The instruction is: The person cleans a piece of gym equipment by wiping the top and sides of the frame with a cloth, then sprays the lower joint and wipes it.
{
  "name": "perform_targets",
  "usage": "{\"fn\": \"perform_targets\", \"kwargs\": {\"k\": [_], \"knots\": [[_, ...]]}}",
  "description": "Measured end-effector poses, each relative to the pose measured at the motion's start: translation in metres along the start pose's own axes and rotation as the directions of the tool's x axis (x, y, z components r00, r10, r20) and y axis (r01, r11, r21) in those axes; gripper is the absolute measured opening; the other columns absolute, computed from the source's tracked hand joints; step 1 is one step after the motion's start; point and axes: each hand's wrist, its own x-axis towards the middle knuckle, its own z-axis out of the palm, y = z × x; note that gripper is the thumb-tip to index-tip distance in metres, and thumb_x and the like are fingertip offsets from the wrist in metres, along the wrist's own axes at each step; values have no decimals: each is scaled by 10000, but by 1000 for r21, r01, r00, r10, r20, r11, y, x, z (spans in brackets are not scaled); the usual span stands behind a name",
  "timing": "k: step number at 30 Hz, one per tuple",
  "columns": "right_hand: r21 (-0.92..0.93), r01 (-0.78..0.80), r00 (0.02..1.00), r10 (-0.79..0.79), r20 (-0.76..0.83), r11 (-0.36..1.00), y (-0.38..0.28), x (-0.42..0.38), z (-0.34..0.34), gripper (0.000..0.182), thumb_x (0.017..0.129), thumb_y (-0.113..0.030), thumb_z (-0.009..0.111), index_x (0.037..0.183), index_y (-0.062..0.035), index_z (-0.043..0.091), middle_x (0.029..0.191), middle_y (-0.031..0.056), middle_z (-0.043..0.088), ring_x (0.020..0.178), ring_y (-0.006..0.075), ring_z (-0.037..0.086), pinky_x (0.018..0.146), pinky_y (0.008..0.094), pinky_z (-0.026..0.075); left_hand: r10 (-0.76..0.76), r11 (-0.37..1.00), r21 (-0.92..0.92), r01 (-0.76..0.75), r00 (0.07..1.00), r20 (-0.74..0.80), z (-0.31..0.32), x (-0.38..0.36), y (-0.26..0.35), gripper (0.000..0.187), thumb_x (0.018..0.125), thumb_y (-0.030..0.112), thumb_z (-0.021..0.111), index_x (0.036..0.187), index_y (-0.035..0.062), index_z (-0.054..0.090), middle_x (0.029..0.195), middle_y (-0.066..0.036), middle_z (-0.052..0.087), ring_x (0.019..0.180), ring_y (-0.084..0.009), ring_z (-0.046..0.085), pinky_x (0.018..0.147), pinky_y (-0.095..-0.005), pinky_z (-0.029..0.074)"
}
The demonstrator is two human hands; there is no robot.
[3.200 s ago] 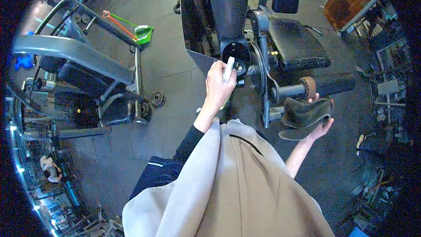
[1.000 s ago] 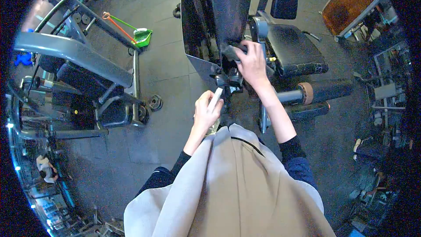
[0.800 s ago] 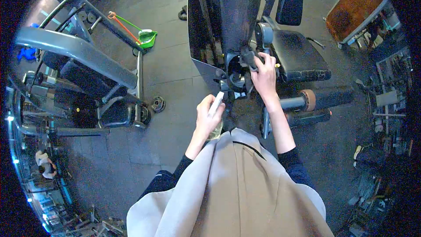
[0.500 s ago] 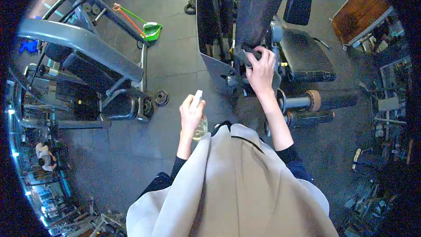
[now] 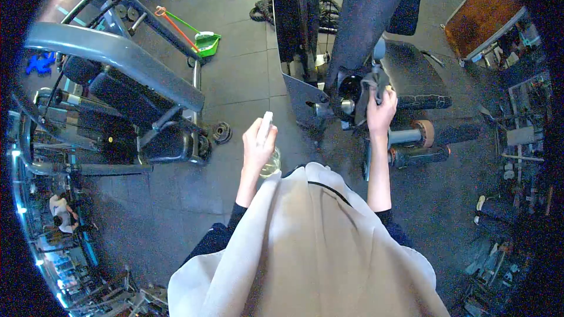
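Observation:
My left hand is closed around a spray bottle with a white nozzle and a clear body holding yellowish liquid. It is held in front of my body, apart from the machines. My right hand grips a dark grey cloth against the side of a gym machine with a thick dark upright. Beside the cloth are the machine's round dark opening and a pale knob; the cloth hides part of the frame there. The machine's black padded seat lies just right of this hand.
A second grey-framed machine stands on the left. Between the machines, a green dustpan rests on the floor, with weight plates nearer me. Padded rollers stick out at right. Another person is at far left.
My right hand has moved right and slightly towards me with the cloth, along the machine. My left hand keeps the spray bottle in nearly the same place. The view has shifted a little.

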Motion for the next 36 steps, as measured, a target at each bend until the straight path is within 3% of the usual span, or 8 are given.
{"fn": "perform_targets", "kwargs": {"k": [1, 4, 6, 14, 24, 29, 32, 36], "knots": [[72, -107, 993, 103, 64, 992, 2, -3, -1, 392, 913, -286, 657, 1028, 85, 612, 1071, 185, 554, 1024, 353, 517, 933, 437, 413, 150, 985, 93, -147, 989, -19, -4, -6, 6, 125, 849, 106, 640, 828, -2, 582, 684, -132, 592, 603, -210, 585, 589, -343, 466], [32, 140, 990, -139, -33, 990, -18, -2, -5, 264, 801, -93, 696, 1034, 15, 634, 1103, 157, 559, 1035, 345, 515, 919, 421, 428, 13, 998, 68, -17, 999, 49, -13, -22, -11, 109, 854, 106, 634, 835, 8, 591, 693, -136, 603, 614, -231, 602, 600, -345, 475], [-40, 299, 943, -289, 163, 954, -43, 2, -10, 360, 688, 1, 688, 1044, -20, 641, 1113, 131, 559, 1055, 340, 513, 918, 422, 438, 60, 993, 98, -59, 998, -8, -14, -33, -28, 113, 856, 112, 640, 835, 12, 592, 689, -130, 604, 616, -218, 601, 599, -340, 476], [27, 444, 878, -441, 188, 896, -68, -10, 0, 566, 560, 44, 681, 1095, -137, 658, 1095, 90, 565, 990, 313, 541, 807, 408, 502, -13, 995, 99, 19, 998, -57, -20, -56, -35, 100, 855, 101, 669, 863, 31, 599, 727, -92, 635, 638, -146, 598, 614, -295, 481], [-77, 312, 938, -294, 182, 947, -42, 26, -15, 433, 658, 8, 673, 1062, -148, 676, 1040, 78, 557, 963, 291, 565, 746, 411, 525, 78, 996, 37, -81, 995, 59, 46, -33, 27, 190, 822, 116, 733, 894, 44, 573, 737, -59, 612, 652, -109, 581, 599, -270, 461], [25, 258, 939, -257, 230, 966, -25, 26, -30, 386, 697, 7, 671, 1068, -100, 664, 1041, 98, 556, 982, 319, 574, 784, 430, 513, 126, 984, -149, -94, 967, 223, 77, -35, 39, 477, 657, 103, 871, 985, 70, 526, 687, -11, 537, 636, -105, 545, 591, -270, 457], [52, 328, 900, -329, 287, 943, -26, 32, -28, 435, 656, 23, 667, 1077, -86, 652, 1077, 107, 556, 982, 322, 587, 798, 420, 516, -85, 881, -433, 188, 965, 246, 94, -44, 25, 545, 613, 95, 883, 1022, 72, 523, 732, -5, 530, 662, -107, 555, 606, -269, 459], [119, 492, 802, -502, 323, 863, -43, 34, -10, 527, 616, -20, 721, 1123, -132, 631, 1088, 96, 532, 1003, 300, 553, 746, 394, 544, -20, 928, -366, 61, 993, 117, 104, -59, 14, 716, 525, 296, 940, 1058, 73, 517, 832, -24, 536, 690, -114, 570, 617, -280, 469]]}}
